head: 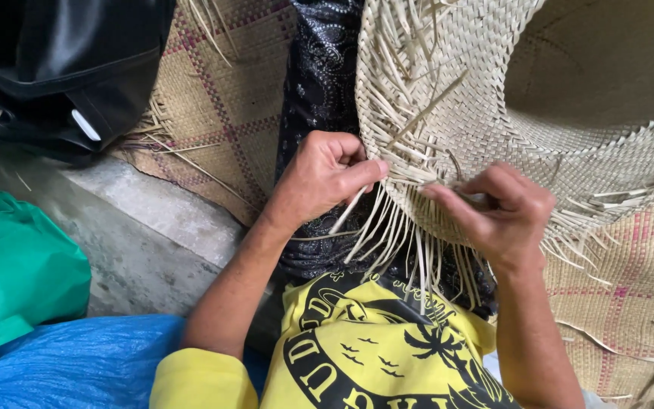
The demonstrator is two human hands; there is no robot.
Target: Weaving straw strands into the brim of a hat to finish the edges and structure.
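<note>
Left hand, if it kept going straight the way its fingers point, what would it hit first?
Most likely the loose straw strips at the woven hat brim, which the left hand already pinches.

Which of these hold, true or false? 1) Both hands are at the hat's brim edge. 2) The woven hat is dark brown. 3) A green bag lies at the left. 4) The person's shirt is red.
1) True: the left hand and right hand pinch loose strips at the brim of the woven straw hat.
2) False: it is pale straw.
3) True: the green plastic bag lies at the left.
4) False: the shirt is yellow with a black print.
</note>
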